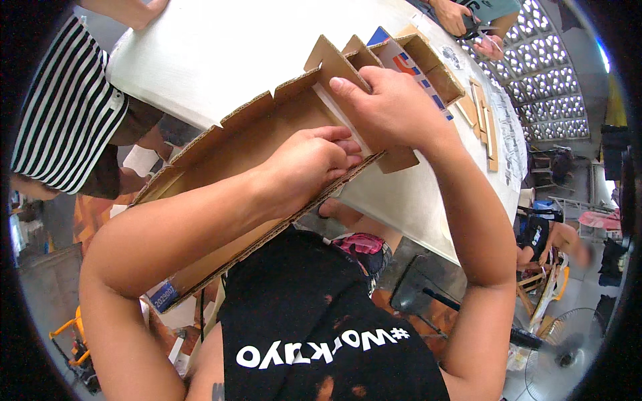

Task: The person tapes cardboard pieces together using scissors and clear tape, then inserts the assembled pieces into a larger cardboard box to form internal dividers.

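Observation:
A long open cardboard box (254, 140) with notched edges slants across in front of me, its near side by my body. Cardboard dividers (332, 59) cross its far right end and stick up above the walls. Along the base of one divider runs a narrow whitish strip (340, 118). My right hand (394, 107) grips that divider, thumb on its left face and fingers behind. Inside the box, my left hand (311, 157) has its fingers curled together against the strip's lower end near the near wall. Whatever they may pinch is hidden.
A white table (200, 60) lies beyond the box, with cardboard strips (483, 123) at its right. Across it, another person's hands hold scissors (478, 28). Someone in a striped shirt (67, 107) stands at left. A fan (565, 357) and a seated person (545, 237) are at right.

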The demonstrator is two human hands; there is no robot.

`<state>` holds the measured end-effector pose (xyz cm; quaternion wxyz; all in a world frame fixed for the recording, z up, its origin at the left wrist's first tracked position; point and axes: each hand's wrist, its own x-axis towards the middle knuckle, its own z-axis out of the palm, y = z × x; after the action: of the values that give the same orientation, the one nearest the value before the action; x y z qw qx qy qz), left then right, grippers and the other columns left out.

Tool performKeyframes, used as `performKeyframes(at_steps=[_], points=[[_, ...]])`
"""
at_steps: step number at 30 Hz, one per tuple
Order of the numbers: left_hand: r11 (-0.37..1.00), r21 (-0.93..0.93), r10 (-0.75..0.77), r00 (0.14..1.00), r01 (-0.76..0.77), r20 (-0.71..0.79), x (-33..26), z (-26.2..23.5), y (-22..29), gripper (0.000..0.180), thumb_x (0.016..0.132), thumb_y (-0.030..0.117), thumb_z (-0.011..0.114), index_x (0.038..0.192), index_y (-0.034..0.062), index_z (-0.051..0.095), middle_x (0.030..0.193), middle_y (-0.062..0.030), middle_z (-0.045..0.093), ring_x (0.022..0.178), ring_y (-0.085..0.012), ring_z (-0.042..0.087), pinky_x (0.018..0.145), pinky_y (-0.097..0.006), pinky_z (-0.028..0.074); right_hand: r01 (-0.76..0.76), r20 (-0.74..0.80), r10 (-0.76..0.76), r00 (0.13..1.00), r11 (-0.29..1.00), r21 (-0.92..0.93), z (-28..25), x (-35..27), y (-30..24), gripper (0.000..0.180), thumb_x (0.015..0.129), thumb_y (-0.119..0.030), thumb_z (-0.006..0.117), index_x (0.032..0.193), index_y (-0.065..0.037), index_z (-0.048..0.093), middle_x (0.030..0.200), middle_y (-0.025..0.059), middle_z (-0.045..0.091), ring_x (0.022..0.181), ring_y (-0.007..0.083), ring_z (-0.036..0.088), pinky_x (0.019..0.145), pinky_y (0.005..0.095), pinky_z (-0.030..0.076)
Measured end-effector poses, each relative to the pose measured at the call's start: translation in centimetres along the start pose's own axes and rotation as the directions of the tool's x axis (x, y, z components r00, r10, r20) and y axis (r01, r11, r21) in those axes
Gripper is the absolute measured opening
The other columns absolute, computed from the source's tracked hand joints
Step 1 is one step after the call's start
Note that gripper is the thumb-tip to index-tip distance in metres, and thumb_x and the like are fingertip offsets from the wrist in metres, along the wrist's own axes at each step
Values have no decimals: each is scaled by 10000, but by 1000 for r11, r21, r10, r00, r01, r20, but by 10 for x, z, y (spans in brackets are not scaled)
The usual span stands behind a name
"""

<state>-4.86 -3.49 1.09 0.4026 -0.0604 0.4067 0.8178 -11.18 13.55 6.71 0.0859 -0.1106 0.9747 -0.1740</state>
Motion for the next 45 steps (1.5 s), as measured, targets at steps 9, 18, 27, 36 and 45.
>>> performKeyframes(at_steps=[9, 18, 27, 36, 45], points=[[998, -67, -26, 999, 24, -32, 0, 8, -4, 665, 900, -143, 508, 1551, -71, 397, 1504, -194, 579, 1374, -272, 600, 1169, -377, 500, 76, -70, -77, 995, 997, -18, 22, 1, 4, 418, 1043, -348, 590, 1030, 41, 743, 1051, 310, 748, 1024, 504, 719, 959, 579, 557], [997, -68, -19, 1000, 19, 0, 3, 3, -6, 715, 845, -147, 510, 1547, -74, 399, 1511, -210, 564, 1424, -274, 562, 1230, -386, 442, 68, -91, -72, 993, 997, -48, 28, 1, 3, 390, 1029, -330, 611, 965, 32, 739, 988, 299, 754, 961, 506, 729, 909, 577, 574], [995, -87, -36, 999, 38, 30, 6, 1, -6, 715, 823, -137, 517, 1526, -65, 412, 1482, -191, 577, 1428, -266, 555, 1235, -393, 433, 80, -78, -86, 993, 994, -76, 34, 5, 3, 375, 1026, -321, 619, 965, 28, 742, 949, 308, 752, 935, 512, 736, 883, 582, 586], [997, 0, -78, 997, 78, 2, 5, 0, -3, 679, 844, -116, 533, 1514, -75, 427, 1440, -182, 609, 1385, -253, 587, 1199, -381, 465, 73, -86, -78, 993, 996, -60, 37, 6, 6, 394, 1028, -338, 604, 980, 28, 745, 967, 304, 755, 948, 505, 737, 900, 580, 584], [945, 327, 2, 995, 30, -98, -7, 4, 0, 530, 925, 78, 656, 1406, -110, 535, 1347, -212, 681, 1269, -276, 659, 1095, -386, 516, 114, -134, -108, 985, 993, 36, 40, 7, 13, 445, 1020, -378, 583, 1002, 30, 760, 1034, 300, 757, 995, 502, 729, 949, 582, 561]])
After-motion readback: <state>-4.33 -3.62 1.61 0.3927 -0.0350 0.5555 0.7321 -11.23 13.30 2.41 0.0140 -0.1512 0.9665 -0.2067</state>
